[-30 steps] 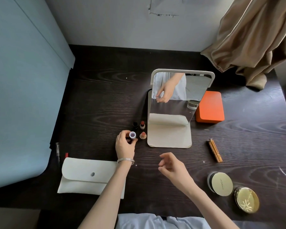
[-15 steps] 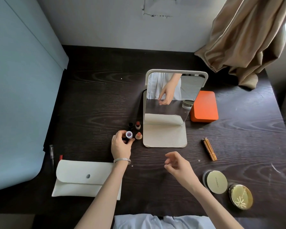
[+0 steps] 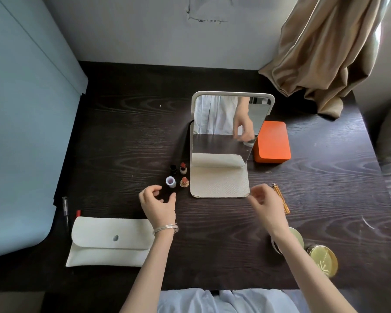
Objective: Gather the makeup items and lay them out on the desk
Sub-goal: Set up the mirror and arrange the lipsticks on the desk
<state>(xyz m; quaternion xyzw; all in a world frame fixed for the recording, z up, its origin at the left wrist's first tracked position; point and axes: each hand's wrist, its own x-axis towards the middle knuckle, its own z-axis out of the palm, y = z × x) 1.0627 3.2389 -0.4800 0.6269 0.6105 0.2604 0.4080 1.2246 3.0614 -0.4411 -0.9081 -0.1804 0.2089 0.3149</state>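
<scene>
On the worktop (image 3: 122,136) the mirror (image 3: 226,143) stands near the middle, with four small tubes (image 3: 178,176) just left of its base and a box (image 3: 271,142) behind it to the right. A pouch (image 3: 108,242) lies front left, two slim pens (image 3: 70,210) just behind its left end. Front right sit two round compacts (image 3: 321,259), with a slender tube (image 3: 281,198) between them and the mirror.

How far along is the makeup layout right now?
Done: four small tubes stand grouped left of the mirror. In hand: nothing; left hand hangs open near them, right hand reaches over the gold tube. Left: that tube, two round compacts, and pens beside the pouch.
</scene>
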